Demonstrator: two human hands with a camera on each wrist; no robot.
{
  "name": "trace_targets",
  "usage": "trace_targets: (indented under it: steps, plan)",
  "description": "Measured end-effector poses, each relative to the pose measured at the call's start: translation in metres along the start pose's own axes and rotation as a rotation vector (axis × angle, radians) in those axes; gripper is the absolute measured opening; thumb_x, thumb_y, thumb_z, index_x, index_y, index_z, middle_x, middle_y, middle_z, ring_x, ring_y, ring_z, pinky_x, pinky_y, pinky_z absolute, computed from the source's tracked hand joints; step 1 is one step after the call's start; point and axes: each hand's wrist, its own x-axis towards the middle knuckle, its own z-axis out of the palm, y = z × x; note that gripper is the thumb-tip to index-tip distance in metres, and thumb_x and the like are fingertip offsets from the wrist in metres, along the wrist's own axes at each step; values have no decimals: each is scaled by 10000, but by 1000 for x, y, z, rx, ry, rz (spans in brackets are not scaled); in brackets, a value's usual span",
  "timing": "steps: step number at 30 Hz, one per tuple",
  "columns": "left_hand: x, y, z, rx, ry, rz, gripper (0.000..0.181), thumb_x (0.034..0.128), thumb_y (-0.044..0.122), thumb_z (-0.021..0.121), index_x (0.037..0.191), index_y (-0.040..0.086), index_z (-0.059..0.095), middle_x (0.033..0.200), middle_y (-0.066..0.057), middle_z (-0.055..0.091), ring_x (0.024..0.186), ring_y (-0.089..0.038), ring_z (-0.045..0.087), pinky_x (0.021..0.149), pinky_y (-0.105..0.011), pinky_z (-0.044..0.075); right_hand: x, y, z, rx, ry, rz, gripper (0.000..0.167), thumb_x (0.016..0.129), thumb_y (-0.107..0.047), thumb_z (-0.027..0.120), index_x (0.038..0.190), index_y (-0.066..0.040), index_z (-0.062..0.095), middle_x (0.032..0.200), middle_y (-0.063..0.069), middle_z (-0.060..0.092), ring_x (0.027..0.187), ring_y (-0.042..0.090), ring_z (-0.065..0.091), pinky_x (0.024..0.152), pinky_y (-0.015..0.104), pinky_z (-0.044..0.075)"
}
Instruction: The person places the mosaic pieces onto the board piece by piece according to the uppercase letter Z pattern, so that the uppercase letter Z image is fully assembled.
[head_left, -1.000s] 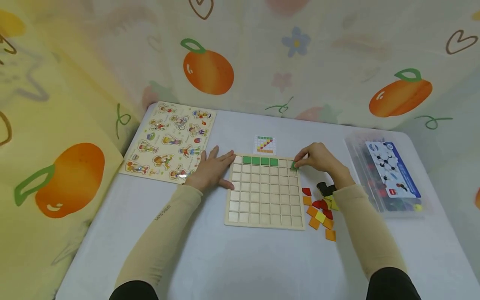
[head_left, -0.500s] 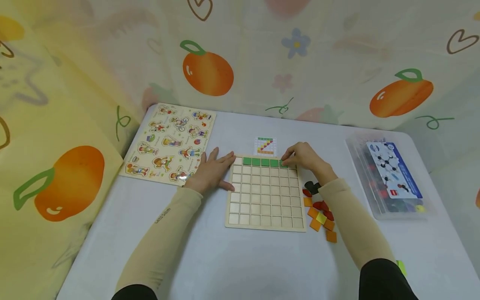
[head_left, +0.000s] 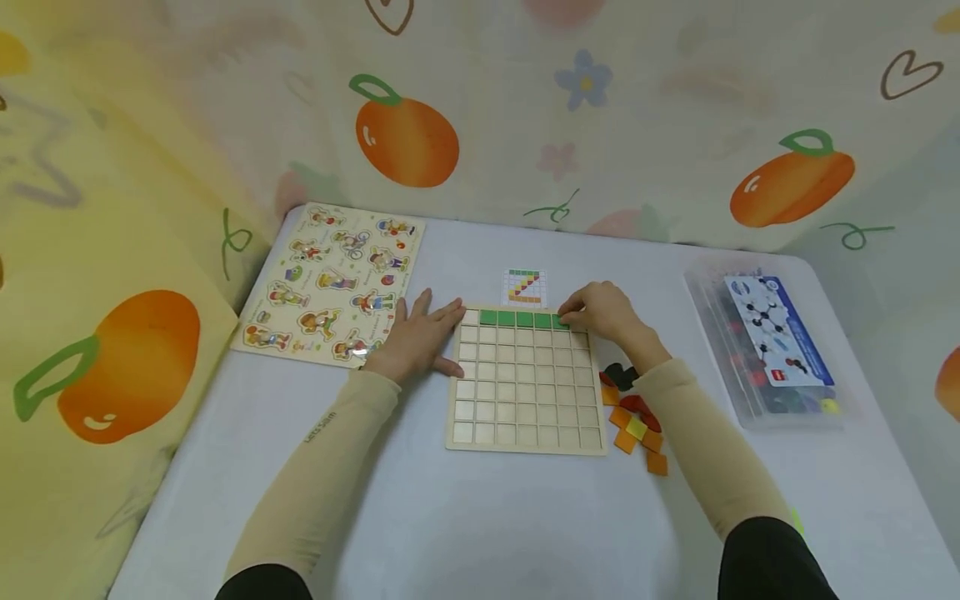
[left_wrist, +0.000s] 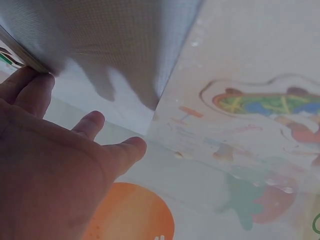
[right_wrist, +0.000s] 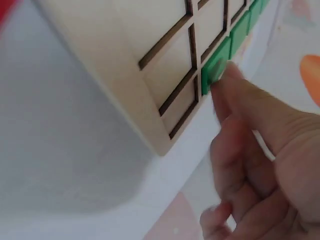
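A square wooden grid board (head_left: 514, 392) lies on the table, with a row of green tiles (head_left: 516, 319) in its far row. My right hand (head_left: 606, 315) pinches a green square tile (right_wrist: 216, 66) at the right end of that row, one cell short of the bare corner cell. In the right wrist view the tile sits in or on its cell; its exact seating is unclear. My left hand (head_left: 414, 340) rests at the board's left edge with fingers spread, the thumb touching the side. Behind the board lies a small pattern card (head_left: 525, 287).
Loose orange tiles (head_left: 657, 463), with red, yellow and black pieces, lie right of the board. A clear plastic box (head_left: 738, 400) stands at the far right. A picture puzzle board (head_left: 318, 287) lies at the far left. A lime-green piece (head_left: 798, 522) shows beside the right sleeve.
My right hand has moved left from the board's far right corner, bringing the green tile beside the other green ones. My left hand has stayed at the board's edge.
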Motion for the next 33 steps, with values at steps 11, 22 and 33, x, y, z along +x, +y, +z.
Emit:
trace_targets:
  steps: [11, 22, 33]
  plan:
    - [1, -3, -4, -6, -3, -5, 1127, 731, 554, 823, 1643, 169, 285, 1741, 23, 214, 1617, -472, 53, 1262, -752, 34, -34, 28, -11, 7, -20, 0, 205, 937, -225, 763, 1052, -68, 829, 1125, 174, 794, 1057, 352, 706, 882, 466, 560]
    - [0, -1, -1, -17, 0, 13, 1112, 737, 548, 816, 1641, 162, 296, 1738, 15, 229, 1615, -478, 63, 1256, -760, 47, -74, 49, -15, 6, -142, 45, 190, 893, -220, 810, 1010, -73, 838, 1097, 181, 800, 1045, 340, 679, 922, 490, 563]
    - [0, -1, -1, -32, 0, 13, 1109, 740, 534, 821, 1640, 156, 296, 1739, 8, 229, 1615, -481, 59, 1257, -761, 40, -84, 53, 3, 13, -153, 60, 272, 895, -282, 809, 1070, -74, 823, 1093, 151, 802, 967, 272, 652, 884, 429, 576]
